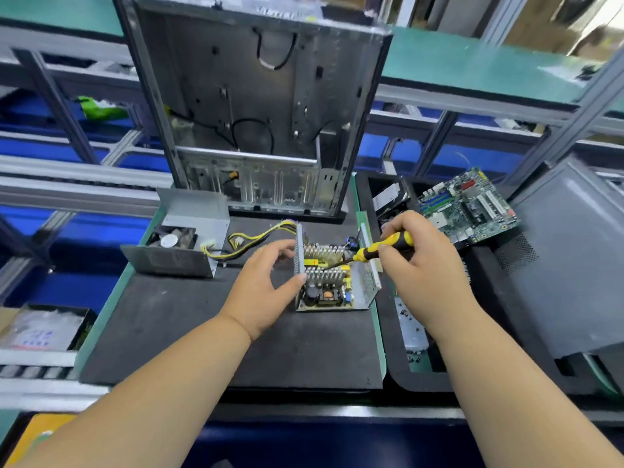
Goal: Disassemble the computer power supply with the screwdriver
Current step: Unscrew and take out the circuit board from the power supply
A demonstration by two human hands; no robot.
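Observation:
The opened power supply (332,292) sits on the black mat (209,332), its circuit board, heat sinks and capacitors exposed. My left hand (266,288) grips its left metal wall, thumb at the front corner. My right hand (425,265) holds a yellow-and-black screwdriver (385,246), whose tip points down-left between the heat sinks. The removed cover with fan (182,238) lies to the left. Yellow and black cables (256,238) run from the supply toward it.
An empty computer case (256,113) stands upright behind the mat. A motherboard (469,204) rests in a black tray (398,376) on the right, with small screws (410,319) in that tray. A grey case panel (567,265) lies far right. Shelving rails run on the left.

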